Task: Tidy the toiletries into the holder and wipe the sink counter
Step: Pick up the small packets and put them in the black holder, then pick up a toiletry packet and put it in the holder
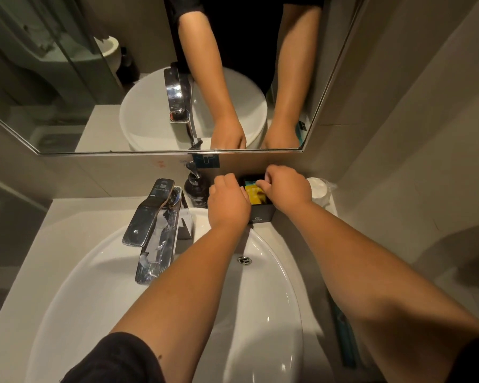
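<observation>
A black square holder (263, 214) stands on the counter against the back wall, right of the tap. Yellow and blue sachets (256, 194) show inside it. My left hand (227, 203) rests on the holder's left edge, fingers curled down over it. My right hand (286, 187) is over the holder's far right side, fingertips pinched at the top of the sachets. My hands hide most of the holder's opening, so the grip itself is hard to make out.
A dark pump bottle (195, 186) stands left of the holder. Wrapped white cups (320, 189) sit in the right corner. A chrome tap (155, 225) overhangs the white basin (94, 286). A teal toothbrush (343, 335) lies on the counter right of the basin. The mirror (67, 78) is above.
</observation>
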The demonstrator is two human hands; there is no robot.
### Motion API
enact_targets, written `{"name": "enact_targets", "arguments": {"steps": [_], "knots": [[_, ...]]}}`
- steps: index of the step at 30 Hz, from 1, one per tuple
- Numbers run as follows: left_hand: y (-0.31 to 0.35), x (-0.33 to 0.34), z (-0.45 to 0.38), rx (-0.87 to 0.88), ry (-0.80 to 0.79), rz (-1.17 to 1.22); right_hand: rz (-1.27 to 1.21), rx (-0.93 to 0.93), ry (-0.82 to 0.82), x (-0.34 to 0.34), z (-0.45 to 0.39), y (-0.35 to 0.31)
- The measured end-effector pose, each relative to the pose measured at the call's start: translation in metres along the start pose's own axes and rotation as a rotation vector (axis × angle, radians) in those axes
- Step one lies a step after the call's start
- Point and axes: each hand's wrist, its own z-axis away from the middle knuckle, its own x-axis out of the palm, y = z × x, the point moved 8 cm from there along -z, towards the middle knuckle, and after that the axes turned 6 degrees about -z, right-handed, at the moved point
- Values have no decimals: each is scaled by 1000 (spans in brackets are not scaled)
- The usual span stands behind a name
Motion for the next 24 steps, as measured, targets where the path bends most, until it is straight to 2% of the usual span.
{"name": "enact_targets", "arguments": {"steps": [2, 5, 8, 11, 16, 24], "knots": [[4, -10, 10, 67, 29, -35, -10, -55, -1, -10, 11, -2], [17, -19, 38, 270, 50, -125, -61, -41, 64, -35, 42, 9], [13, 1, 78, 490, -122, -231, -135, 119, 221, -54, 105, 46], [-16, 29, 99, 594, -322, -391, -180, 327, 314, -44, 181, 92], [-31, 38, 101, 708, -299, -465, 156, 409, 25, 14, 254, 134], [-33, 40, 101, 717, -282, -471, 281, 461, -132, 36, 249, 143]]}}
